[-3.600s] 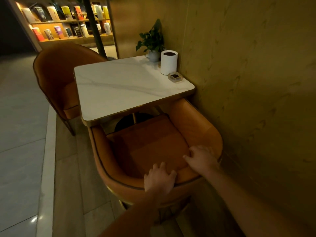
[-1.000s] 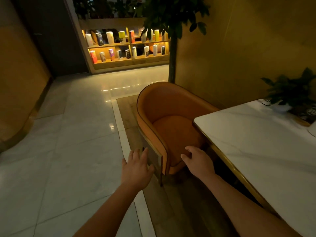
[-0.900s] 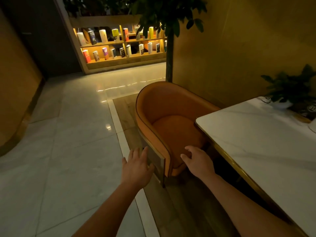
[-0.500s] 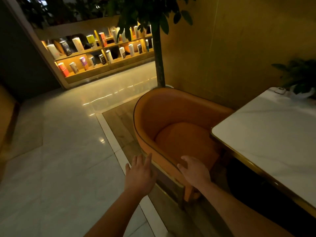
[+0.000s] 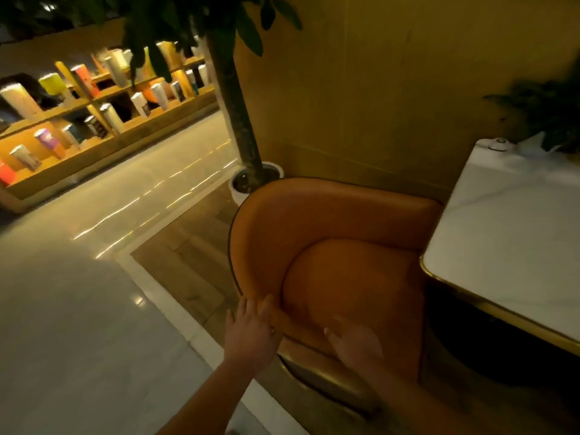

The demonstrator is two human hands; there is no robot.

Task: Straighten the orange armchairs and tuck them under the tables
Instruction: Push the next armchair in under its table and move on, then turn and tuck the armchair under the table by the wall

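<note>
An orange armchair (image 5: 329,233) with a rounded back stands against the left edge of a white marble table (image 5: 508,246) with a gold rim. Its seat faces the table and its front reaches the table edge. My left hand (image 5: 251,328) lies on the near rim of the chair's curved side, fingers straight. My right hand (image 5: 354,343) rests with spread fingers on the inside of that near side, by the seat cushion. The frame is motion-blurred.
A potted tree (image 5: 248,171) in a white pot stands just behind the chair, by the yellow wall (image 5: 392,89). A lit bookshelf (image 5: 78,114) runs along the far left. Glossy pale floor (image 5: 78,309) lies left; a small plant (image 5: 546,114) sits on the table's far corner.
I have walked from the first armchair round to this one. Over the last second both hands came forward, and they now touch the chair's near side; the view has tilted and come closer.
</note>
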